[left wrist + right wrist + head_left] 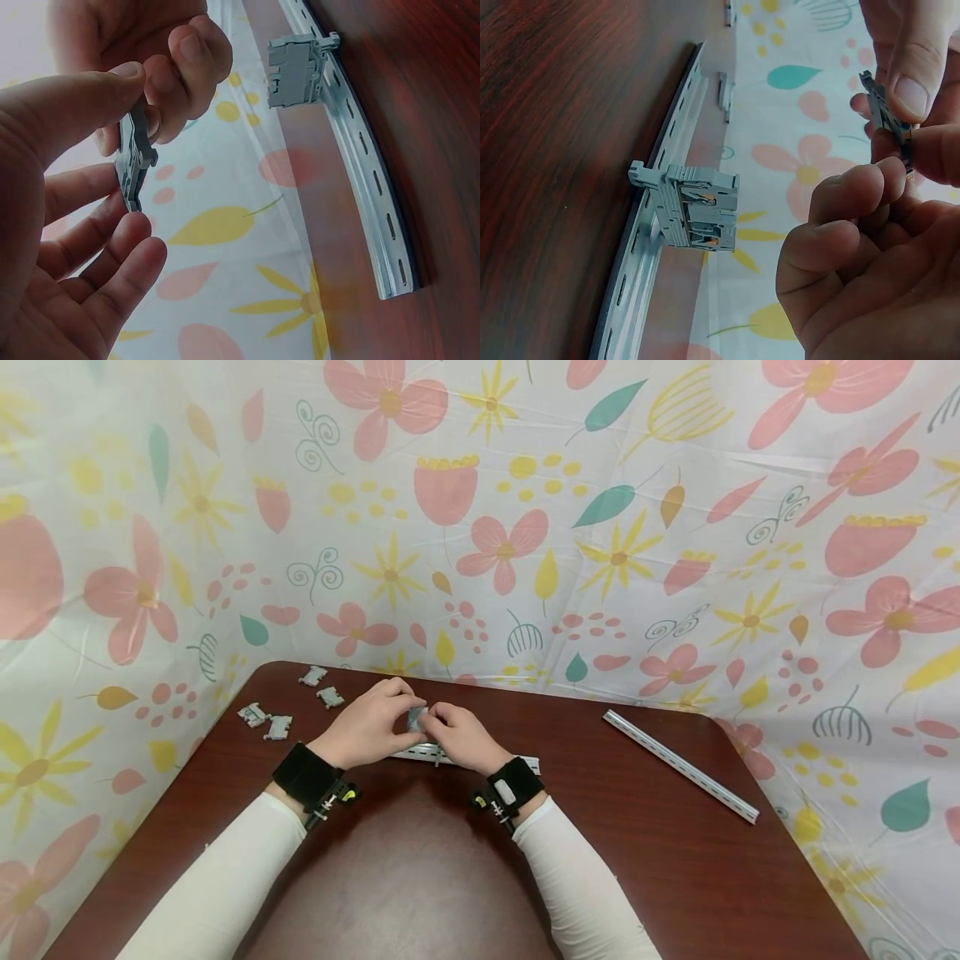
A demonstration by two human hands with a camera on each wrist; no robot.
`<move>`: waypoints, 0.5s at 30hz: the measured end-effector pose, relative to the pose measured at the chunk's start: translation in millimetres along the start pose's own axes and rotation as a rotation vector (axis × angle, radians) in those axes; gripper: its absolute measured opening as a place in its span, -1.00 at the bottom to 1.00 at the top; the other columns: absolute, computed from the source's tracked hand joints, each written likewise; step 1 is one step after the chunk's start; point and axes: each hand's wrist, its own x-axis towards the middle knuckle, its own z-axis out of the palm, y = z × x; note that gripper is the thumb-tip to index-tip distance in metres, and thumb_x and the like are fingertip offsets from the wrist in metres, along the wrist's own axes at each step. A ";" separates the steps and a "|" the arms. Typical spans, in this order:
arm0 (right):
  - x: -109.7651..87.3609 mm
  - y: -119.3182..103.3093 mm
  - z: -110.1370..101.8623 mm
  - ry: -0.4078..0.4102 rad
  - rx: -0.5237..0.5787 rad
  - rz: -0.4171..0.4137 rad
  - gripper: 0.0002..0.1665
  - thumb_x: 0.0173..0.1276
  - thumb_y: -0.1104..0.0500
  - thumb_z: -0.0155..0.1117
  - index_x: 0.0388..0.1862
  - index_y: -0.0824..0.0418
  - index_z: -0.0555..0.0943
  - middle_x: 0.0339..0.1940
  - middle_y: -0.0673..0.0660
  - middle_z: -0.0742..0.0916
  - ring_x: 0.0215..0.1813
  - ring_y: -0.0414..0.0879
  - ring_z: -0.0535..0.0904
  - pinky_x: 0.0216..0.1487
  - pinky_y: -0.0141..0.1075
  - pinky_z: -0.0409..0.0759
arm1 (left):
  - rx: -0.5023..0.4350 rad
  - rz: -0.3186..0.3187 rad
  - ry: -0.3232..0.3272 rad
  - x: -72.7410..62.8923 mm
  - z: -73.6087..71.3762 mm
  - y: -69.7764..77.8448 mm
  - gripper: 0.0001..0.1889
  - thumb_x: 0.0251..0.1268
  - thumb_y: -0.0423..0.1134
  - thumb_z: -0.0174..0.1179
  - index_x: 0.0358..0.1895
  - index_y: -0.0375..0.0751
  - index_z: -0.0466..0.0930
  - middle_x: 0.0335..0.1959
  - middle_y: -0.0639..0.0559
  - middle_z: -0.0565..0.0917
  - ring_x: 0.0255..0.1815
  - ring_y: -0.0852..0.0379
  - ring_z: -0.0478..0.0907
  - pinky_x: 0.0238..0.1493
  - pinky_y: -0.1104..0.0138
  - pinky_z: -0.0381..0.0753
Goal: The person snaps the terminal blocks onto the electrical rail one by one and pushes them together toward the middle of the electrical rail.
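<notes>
Between both hands is a thin grey DIN-rail terminal block [135, 161], raised over the table. My left hand [375, 722] pinches it between thumb and fingers. The fingers and thumb of my right hand [463, 737] grip its other end and hide part of it. Below the hands lies a slotted metal DIN rail [367, 172]. Another grey terminal block [701, 206] stands upright on that rail, its foot at the rail's near edge and orange bits showing in its side.
Several loose terminal blocks [278, 727] lie at the table's back left. A second DIN rail [681, 766] lies slantwise on the right of the brown table [600, 827]. Behind the table hangs a flower-patterned cloth [502, 552].
</notes>
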 end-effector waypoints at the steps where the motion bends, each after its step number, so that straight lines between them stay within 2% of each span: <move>1: -0.1 -0.2 0.1 -0.001 -0.002 -0.004 -0.54 0.81 -0.13 0.07 -0.27 0.11 0.59 -0.46 -0.01 0.56 -0.44 -0.11 0.47 -0.29 -0.26 0.45 | 0.002 -0.002 -0.003 -0.2 0.3 0.2 -0.51 0.36 -0.14 0.64 0.25 -0.30 0.78 0.08 -0.09 0.62 0.03 -0.02 0.55 0.00 0.13 0.61; 8: -0.4 1.4 -0.6 -0.009 0.012 -0.034 -0.53 0.83 -0.11 0.06 -0.31 0.11 0.56 -0.47 0.00 0.56 -0.46 -0.09 0.46 -0.31 -0.26 0.45 | -0.019 -0.038 -0.028 -1.5 0.6 0.8 -0.46 0.36 -0.11 0.65 0.29 -0.31 0.76 0.10 -0.09 0.61 0.03 -0.01 0.54 0.02 0.13 0.61; 15: -1.6 7.3 -1.8 -0.009 0.028 -0.036 -0.56 0.84 -0.11 0.07 -0.26 0.10 0.57 -0.49 0.01 0.58 -0.51 -0.08 0.43 -0.35 -0.24 0.45 | -0.033 -0.086 -0.060 -1.3 0.8 -1.4 -0.42 0.37 -0.09 0.64 0.33 -0.33 0.74 0.11 -0.11 0.61 0.04 -0.01 0.55 0.04 0.14 0.63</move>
